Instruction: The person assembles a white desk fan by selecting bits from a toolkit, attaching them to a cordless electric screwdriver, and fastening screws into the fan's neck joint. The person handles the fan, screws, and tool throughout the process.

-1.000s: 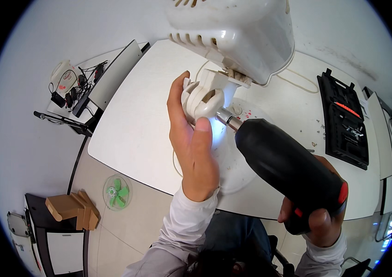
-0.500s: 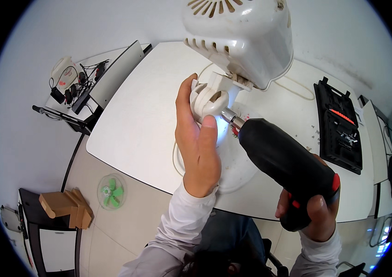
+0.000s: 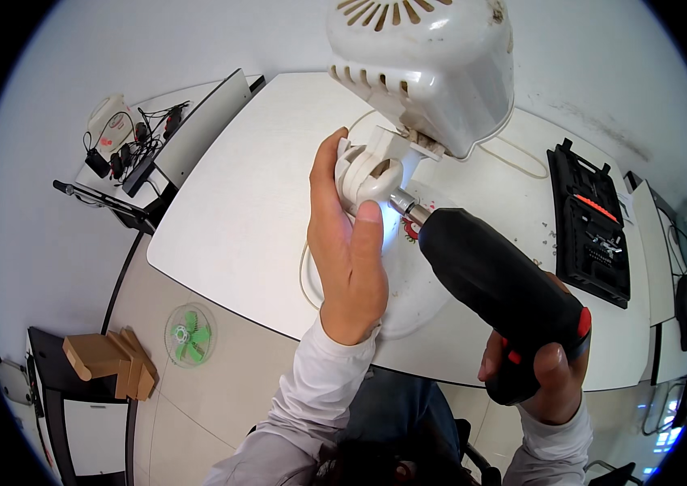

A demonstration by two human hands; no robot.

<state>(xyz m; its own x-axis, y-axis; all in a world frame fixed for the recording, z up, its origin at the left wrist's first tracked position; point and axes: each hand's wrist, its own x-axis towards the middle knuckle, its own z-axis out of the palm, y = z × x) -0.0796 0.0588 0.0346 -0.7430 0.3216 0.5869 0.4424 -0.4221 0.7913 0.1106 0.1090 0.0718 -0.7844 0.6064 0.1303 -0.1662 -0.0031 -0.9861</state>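
Note:
A white fan motor housing [image 3: 432,77] with slotted vents stands over the table at the top of the view, tilted on its neck joint [image 3: 369,176]. My left hand [image 3: 351,251] wraps round this joint, thumb on the near side. In my right hand [image 3: 550,377] is a black cordless screwdriver [image 3: 501,279] with red accents. Its metal bit holder [image 3: 410,206] points into the right side of the joint, and the tip is hidden there. The tool's light shines on the white stand below. The fan's round base [image 3: 420,312] rests on the table, partly behind the screwdriver.
On the right of the white table [image 3: 230,219] lies an open black tool case [image 3: 594,227], with small loose screws [image 3: 548,239] beside it. A pale cord [image 3: 521,162] loops behind the housing. A green fan blade in its guard [image 3: 191,334] lies on the floor, near cardboard boxes [image 3: 112,360].
The view has shifted slightly, so the surroundings sit a little further left. Both hands, the screwdriver and the fan joint keep nearly the same positions relative to each other.

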